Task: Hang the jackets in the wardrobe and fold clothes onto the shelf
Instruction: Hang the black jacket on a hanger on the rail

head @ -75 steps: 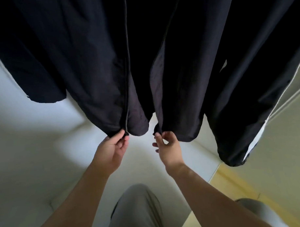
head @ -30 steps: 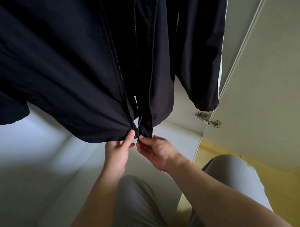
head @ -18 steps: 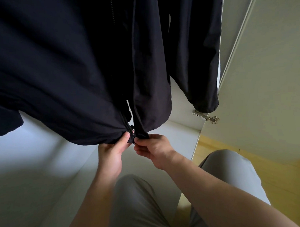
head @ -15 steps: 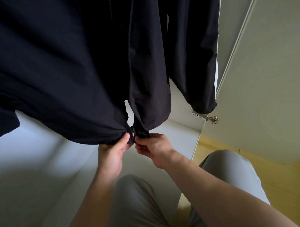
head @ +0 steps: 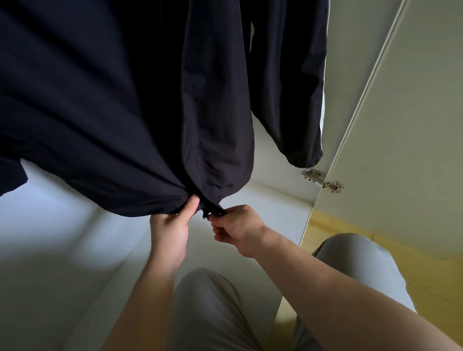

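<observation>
The jacket (head: pixel 112 113) hangs across the upper frame while the left hand (head: pixel 172 231) and right hand (head: pixel 238 226) each pinch one bottom zipper end at centre, so joining them likely needs exact alignment.

Dim, soft light in here; a cool pale patch lies on the wardrobe wall (head: pixel 43 221), the dark jacket (head: pixel 91 114) sinks into shadow, and the door (head: pixel 406 116) edge bows with lens stretch

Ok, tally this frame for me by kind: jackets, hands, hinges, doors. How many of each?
jacket: 1, dark, hanging
hands: 2, left hand and right hand, each pinching the jacket hem
hinge: 1, metal
wardrobe door: 1
Total: 5
</observation>
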